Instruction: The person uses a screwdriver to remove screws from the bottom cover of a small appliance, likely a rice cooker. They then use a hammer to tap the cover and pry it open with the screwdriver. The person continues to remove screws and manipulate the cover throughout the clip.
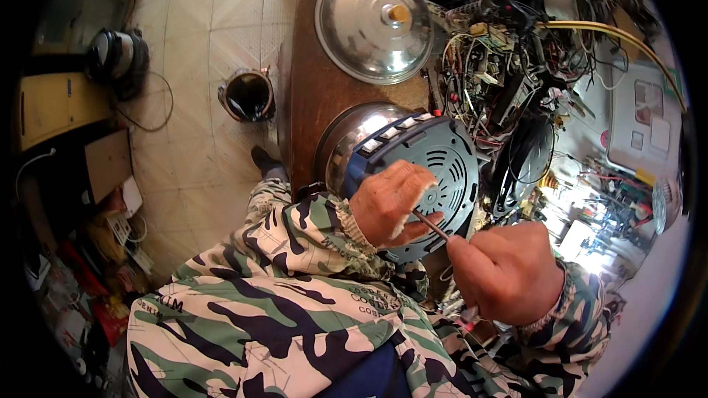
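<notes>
A round appliance (450, 155) is tipped up on the brown wooden surface, so its grey slotted underside shows. It has a blue front part with white keys. My right hand (505, 269) is closed in a fist round a screwdriver (431, 225); only the thin metal shaft shows, the handle being hidden. My left hand (394, 203) lies over the underside's near edge, fingers bent and thumb below. The far end of the shaft runs between its fingers and thumb, where the tip is hidden.
A shiny metal lid (361, 22) with a yellowish knob lies beyond the appliance on the wooden surface (313, 77). Tangled wires and parts (509, 66) crowd the right. A bin (248, 96) stands on the tiled floor, with a dark cooker-like appliance (116, 59) farther left.
</notes>
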The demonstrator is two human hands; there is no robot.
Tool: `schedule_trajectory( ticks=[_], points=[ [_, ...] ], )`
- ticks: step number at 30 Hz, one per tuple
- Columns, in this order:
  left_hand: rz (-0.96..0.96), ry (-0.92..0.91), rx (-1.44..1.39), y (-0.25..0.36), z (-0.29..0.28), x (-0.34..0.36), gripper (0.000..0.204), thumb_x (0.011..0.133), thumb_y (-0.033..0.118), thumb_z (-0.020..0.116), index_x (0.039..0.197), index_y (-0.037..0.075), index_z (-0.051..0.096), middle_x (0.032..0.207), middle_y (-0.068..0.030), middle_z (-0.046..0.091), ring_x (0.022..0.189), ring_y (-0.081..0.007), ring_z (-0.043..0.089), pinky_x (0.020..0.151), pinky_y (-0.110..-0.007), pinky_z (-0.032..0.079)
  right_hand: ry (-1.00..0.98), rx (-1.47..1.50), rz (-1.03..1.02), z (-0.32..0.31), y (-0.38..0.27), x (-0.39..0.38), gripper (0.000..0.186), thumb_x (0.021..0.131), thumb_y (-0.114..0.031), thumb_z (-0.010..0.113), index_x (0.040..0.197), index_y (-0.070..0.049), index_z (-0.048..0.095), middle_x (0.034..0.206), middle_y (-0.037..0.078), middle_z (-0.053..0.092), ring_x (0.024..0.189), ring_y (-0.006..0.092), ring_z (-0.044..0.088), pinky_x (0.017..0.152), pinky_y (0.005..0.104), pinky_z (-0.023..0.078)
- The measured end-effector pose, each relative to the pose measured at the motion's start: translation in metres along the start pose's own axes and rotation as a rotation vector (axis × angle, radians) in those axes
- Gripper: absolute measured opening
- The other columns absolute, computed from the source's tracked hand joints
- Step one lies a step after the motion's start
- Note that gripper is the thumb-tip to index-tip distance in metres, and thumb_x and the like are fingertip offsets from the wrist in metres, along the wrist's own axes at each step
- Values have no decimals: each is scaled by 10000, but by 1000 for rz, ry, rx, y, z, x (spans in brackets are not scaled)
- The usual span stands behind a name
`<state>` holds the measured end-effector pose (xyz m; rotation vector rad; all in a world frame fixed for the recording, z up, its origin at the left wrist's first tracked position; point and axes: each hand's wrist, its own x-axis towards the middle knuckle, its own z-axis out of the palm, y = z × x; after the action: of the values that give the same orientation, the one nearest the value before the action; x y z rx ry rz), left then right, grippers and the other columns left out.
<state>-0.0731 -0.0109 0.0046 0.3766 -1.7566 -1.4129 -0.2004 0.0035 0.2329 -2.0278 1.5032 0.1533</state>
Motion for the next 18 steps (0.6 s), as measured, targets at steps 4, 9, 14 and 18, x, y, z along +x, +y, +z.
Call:
schedule_trajectory(
  ticks=[4, 9, 14, 18],
  points=[
    [26, -27, 72, -8, 8, -8, 604, 758, 128, 877, 1251, -34, 568, 1146, -222, 658, 1009, -349, 690, 864, -427, 594, 234, -38, 51, 12, 6, -50, 215, 761, -92, 707, 950, 7, 677, 629, 17, 503, 470, 182, 545, 396, 350, 409],
    [63, 72, 79, -19, 9, -17, 520, 860, -10, 567, 1375, -57, 505, 1391, -255, 546, 1275, -352, 607, 1092, -433, 501, 679, 165, 489, 62, 43, -147, 74, 891, 6, 729, 965, 4, 731, 652, 42, 580, 554, 156, 572, 508, 311, 413],
    [-84, 68, -23, -17, 6, -18, 466, 951, -56, 376, 1400, -56, 503, 1466, -228, 507, 1321, -299, 579, 1132, -398, 455, 1073, 1089, 762, 181, 89, -225, 179, 1011, -132, 681, 1065, 37, 704, 663, 4, 561, 528, 70, 475, 491, 237, 343],
    [-111, 102, 78, -21, 9, -22, 368, 981, -45, 392, 1300, -65, 575, 1380, -214, 588, 1237, -284, 634, 1070, -382, 497, 948, 1269, 726, 225, 84, -229, 194, 974, -133, 702, 1056, 42, 722, 671, 7, 586, 553, 59, 477, 510, 229, 337]
  ],
)
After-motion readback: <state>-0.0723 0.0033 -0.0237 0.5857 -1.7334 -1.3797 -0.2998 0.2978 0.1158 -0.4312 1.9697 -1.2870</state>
